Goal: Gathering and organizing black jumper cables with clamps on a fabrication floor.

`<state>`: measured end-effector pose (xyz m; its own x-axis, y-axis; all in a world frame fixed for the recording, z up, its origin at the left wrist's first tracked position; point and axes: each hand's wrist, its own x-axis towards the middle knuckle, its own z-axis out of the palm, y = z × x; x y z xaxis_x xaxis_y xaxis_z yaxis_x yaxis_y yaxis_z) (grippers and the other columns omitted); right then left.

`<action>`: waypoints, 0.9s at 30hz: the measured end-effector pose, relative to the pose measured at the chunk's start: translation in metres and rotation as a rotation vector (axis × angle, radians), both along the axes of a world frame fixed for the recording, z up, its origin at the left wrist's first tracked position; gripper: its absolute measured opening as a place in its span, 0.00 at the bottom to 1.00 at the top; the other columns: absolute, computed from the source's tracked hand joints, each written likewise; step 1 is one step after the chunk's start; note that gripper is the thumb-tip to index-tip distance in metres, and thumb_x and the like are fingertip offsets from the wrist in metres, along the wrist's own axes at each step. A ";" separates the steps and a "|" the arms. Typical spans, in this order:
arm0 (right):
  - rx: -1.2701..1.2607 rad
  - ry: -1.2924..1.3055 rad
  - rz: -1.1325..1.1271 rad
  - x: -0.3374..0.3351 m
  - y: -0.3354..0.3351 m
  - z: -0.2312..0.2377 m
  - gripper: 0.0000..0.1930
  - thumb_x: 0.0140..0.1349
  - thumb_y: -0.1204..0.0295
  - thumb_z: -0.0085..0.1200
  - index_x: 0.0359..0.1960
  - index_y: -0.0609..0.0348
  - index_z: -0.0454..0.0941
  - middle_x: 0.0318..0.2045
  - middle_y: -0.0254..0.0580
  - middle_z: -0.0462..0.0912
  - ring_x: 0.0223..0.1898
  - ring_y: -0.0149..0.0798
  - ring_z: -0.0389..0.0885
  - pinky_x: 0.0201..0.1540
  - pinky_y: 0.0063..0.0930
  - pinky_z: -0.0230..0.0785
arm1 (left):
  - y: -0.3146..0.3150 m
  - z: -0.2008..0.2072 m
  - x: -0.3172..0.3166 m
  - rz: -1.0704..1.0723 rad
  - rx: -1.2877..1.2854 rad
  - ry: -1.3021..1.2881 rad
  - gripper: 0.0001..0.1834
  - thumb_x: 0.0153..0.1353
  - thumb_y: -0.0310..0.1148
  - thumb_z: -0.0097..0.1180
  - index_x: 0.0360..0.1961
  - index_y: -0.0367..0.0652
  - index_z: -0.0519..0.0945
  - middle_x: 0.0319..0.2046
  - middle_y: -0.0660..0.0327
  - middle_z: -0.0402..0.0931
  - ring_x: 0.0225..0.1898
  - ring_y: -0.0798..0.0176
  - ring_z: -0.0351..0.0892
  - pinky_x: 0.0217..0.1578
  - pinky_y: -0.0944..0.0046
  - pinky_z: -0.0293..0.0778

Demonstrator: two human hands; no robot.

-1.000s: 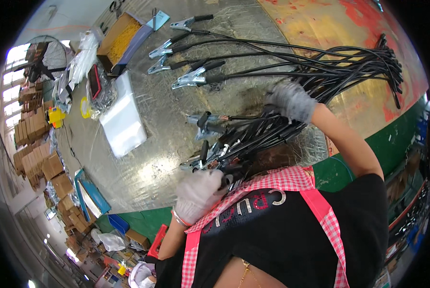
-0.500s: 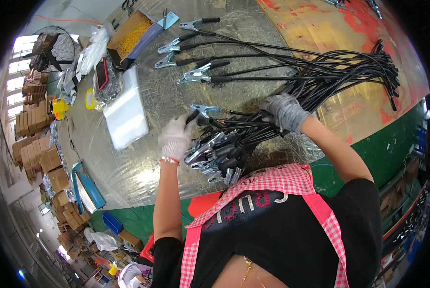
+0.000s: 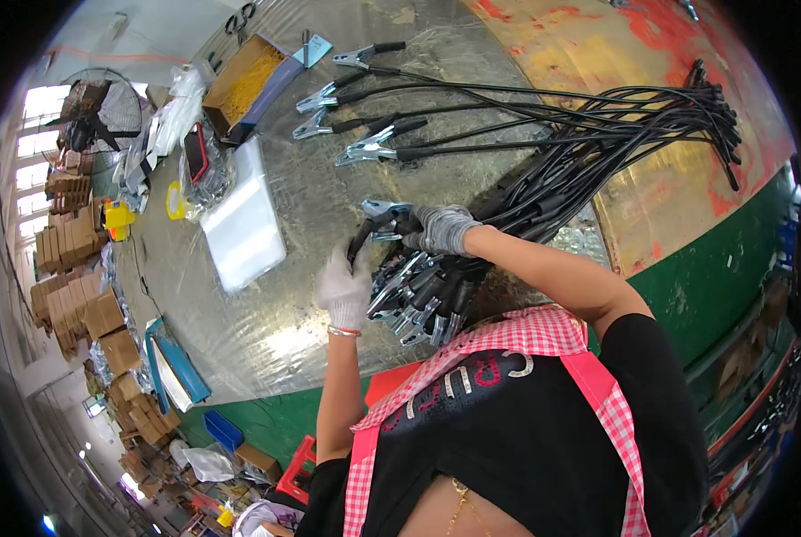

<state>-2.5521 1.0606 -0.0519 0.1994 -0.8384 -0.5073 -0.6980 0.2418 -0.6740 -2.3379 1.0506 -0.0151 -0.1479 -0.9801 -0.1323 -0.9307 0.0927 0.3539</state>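
Note:
My left hand (image 3: pixel 343 288), in a white glove, is closed around the black sleeve of a silver alligator clamp (image 3: pixel 384 209). Close to its right, my right hand (image 3: pixel 445 231) in a grey glove has its fingers curled at the rear of this clamp, where the cable joins; its fingertips are partly hidden. Below both hands lies a heap of similar clamps (image 3: pixel 418 309) with black grips. Their black cables (image 3: pixel 552 199) run up to the right in a thick bundle. Farther off, several more clamps (image 3: pixel 366 149) lie spread out on the table, jaws toward the left.
A metal-topped table (image 3: pixel 320 206) carries clear plastic bags (image 3: pixel 244 215), a box of small yellow pieces (image 3: pixel 244 82), a phone (image 3: pixel 195 152) and a roll of yellow tape (image 3: pixel 176 201). A blue folder (image 3: pixel 177 362) sits by the left edge. Cardboard boxes (image 3: pixel 74 304) are stacked beyond, near a fan (image 3: pixel 92 112).
My right hand has slid left from the cable bundle to the clamp. My left hand has shifted slightly right and down, still on the black sleeve.

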 end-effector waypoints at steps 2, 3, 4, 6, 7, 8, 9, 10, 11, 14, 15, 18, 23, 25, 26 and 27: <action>-0.026 -0.149 -0.128 0.001 -0.012 -0.014 0.28 0.53 0.52 0.57 0.51 0.56 0.75 0.42 0.51 0.83 0.43 0.53 0.81 0.48 0.39 0.71 | 0.010 0.005 0.003 0.056 0.026 0.006 0.19 0.60 0.45 0.55 0.48 0.49 0.79 0.36 0.51 0.81 0.37 0.47 0.81 0.37 0.53 0.74; -0.079 -0.288 -0.250 -0.004 -0.020 -0.052 0.28 0.53 0.52 0.59 0.51 0.56 0.76 0.41 0.50 0.83 0.43 0.51 0.81 0.48 0.38 0.71 | 0.013 0.002 -0.001 0.013 -0.060 0.114 0.18 0.60 0.44 0.55 0.47 0.47 0.79 0.34 0.51 0.81 0.35 0.46 0.81 0.36 0.52 0.74; -0.126 -0.435 -0.348 -0.004 -0.025 -0.054 0.28 0.53 0.52 0.60 0.50 0.57 0.76 0.41 0.49 0.83 0.42 0.50 0.82 0.47 0.36 0.71 | 0.017 0.006 -0.003 0.026 -0.067 0.116 0.18 0.59 0.44 0.55 0.47 0.47 0.79 0.34 0.51 0.81 0.35 0.46 0.81 0.36 0.52 0.74; -0.150 -0.551 -0.453 -0.020 -0.026 -0.022 0.27 0.51 0.55 0.65 0.49 0.59 0.78 0.38 0.43 0.84 0.39 0.39 0.81 0.44 0.31 0.70 | 0.024 0.016 -0.001 0.067 -0.084 0.111 0.18 0.59 0.43 0.56 0.47 0.47 0.79 0.33 0.51 0.81 0.35 0.46 0.81 0.36 0.52 0.74; -0.033 -0.489 -0.384 -0.028 -0.024 0.014 0.27 0.49 0.56 0.69 0.47 0.60 0.80 0.34 0.38 0.84 0.36 0.30 0.76 0.42 0.28 0.69 | 0.023 0.009 0.004 0.052 -0.113 0.102 0.18 0.59 0.42 0.56 0.48 0.48 0.79 0.33 0.51 0.81 0.35 0.45 0.81 0.36 0.52 0.75; -0.027 -0.520 -0.309 -0.032 -0.016 0.019 0.27 0.48 0.55 0.69 0.46 0.61 0.80 0.33 0.37 0.84 0.36 0.29 0.76 0.42 0.27 0.69 | 0.019 0.010 0.003 0.052 -0.056 0.024 0.18 0.59 0.42 0.56 0.49 0.48 0.78 0.35 0.50 0.81 0.36 0.45 0.81 0.37 0.52 0.75; -0.021 -0.542 -0.243 -0.039 -0.007 0.023 0.27 0.48 0.55 0.70 0.45 0.61 0.81 0.33 0.37 0.83 0.35 0.29 0.75 0.41 0.27 0.69 | 0.012 0.010 -0.001 0.042 0.005 -0.046 0.19 0.59 0.42 0.56 0.49 0.49 0.78 0.36 0.50 0.81 0.37 0.44 0.81 0.38 0.53 0.75; -0.013 -0.569 -0.168 -0.040 -0.001 0.034 0.26 0.48 0.55 0.70 0.44 0.61 0.81 0.32 0.37 0.83 0.35 0.28 0.74 0.40 0.26 0.68 | 0.009 0.011 0.000 0.042 0.062 -0.121 0.19 0.59 0.42 0.56 0.50 0.49 0.78 0.38 0.49 0.81 0.38 0.44 0.81 0.39 0.54 0.75; 0.093 -0.573 -0.110 -0.040 0.006 0.048 0.25 0.49 0.55 0.70 0.43 0.59 0.82 0.31 0.35 0.82 0.34 0.27 0.74 0.40 0.27 0.68 | 0.007 0.007 0.005 0.074 -0.013 -0.034 0.19 0.60 0.43 0.55 0.51 0.49 0.77 0.39 0.49 0.81 0.38 0.45 0.81 0.40 0.54 0.75; 0.156 -0.639 -0.113 -0.037 0.017 0.020 0.19 0.53 0.58 0.67 0.37 0.60 0.83 0.22 0.32 0.79 0.26 0.27 0.72 0.30 0.26 0.66 | -0.002 0.002 0.013 0.162 0.026 0.531 0.21 0.63 0.45 0.52 0.52 0.46 0.76 0.41 0.49 0.80 0.39 0.48 0.81 0.43 0.56 0.75; 0.147 -0.632 -0.095 -0.038 0.016 0.022 0.19 0.53 0.57 0.67 0.36 0.60 0.83 0.21 0.32 0.78 0.25 0.27 0.72 0.29 0.26 0.65 | -0.004 0.015 0.011 0.213 0.222 0.906 0.21 0.64 0.44 0.51 0.53 0.44 0.76 0.41 0.50 0.80 0.39 0.50 0.81 0.44 0.57 0.75; 0.167 -0.612 -0.027 -0.039 0.015 0.030 0.19 0.54 0.57 0.66 0.36 0.61 0.82 0.20 0.33 0.77 0.23 0.28 0.72 0.27 0.26 0.64 | -0.004 0.058 -0.005 0.303 0.704 1.320 0.21 0.67 0.41 0.47 0.53 0.36 0.75 0.40 0.53 0.79 0.38 0.59 0.79 0.44 0.62 0.75; -0.121 -0.273 0.063 -0.031 0.032 0.042 0.21 0.57 0.57 0.61 0.46 0.59 0.79 0.33 0.45 0.82 0.35 0.42 0.79 0.40 0.33 0.70 | -0.006 0.073 -0.024 -0.008 0.577 0.537 0.21 0.61 0.38 0.56 0.49 0.34 0.74 0.29 0.58 0.78 0.26 0.70 0.76 0.26 0.67 0.71; -0.438 -0.017 0.041 -0.042 0.036 0.058 0.23 0.56 0.54 0.59 0.49 0.55 0.78 0.43 0.54 0.81 0.45 0.54 0.79 0.48 0.41 0.71 | 0.002 0.083 -0.032 0.041 0.634 0.504 0.21 0.60 0.39 0.56 0.48 0.34 0.72 0.22 0.61 0.74 0.15 0.72 0.70 0.15 0.68 0.64; -0.692 0.136 -0.090 -0.054 0.041 0.051 0.23 0.55 0.54 0.59 0.47 0.56 0.79 0.41 0.53 0.80 0.43 0.55 0.79 0.47 0.42 0.71 | 0.006 0.082 -0.028 0.081 0.692 0.488 0.21 0.60 0.39 0.56 0.48 0.34 0.72 0.22 0.60 0.74 0.13 0.72 0.69 0.13 0.68 0.63; -0.612 0.158 -0.222 -0.070 0.042 0.053 0.21 0.56 0.56 0.58 0.44 0.58 0.79 0.38 0.53 0.80 0.42 0.55 0.78 0.46 0.42 0.71 | 0.011 0.081 -0.023 0.126 0.743 0.470 0.21 0.60 0.38 0.56 0.49 0.34 0.71 0.22 0.60 0.74 0.12 0.71 0.68 0.12 0.68 0.62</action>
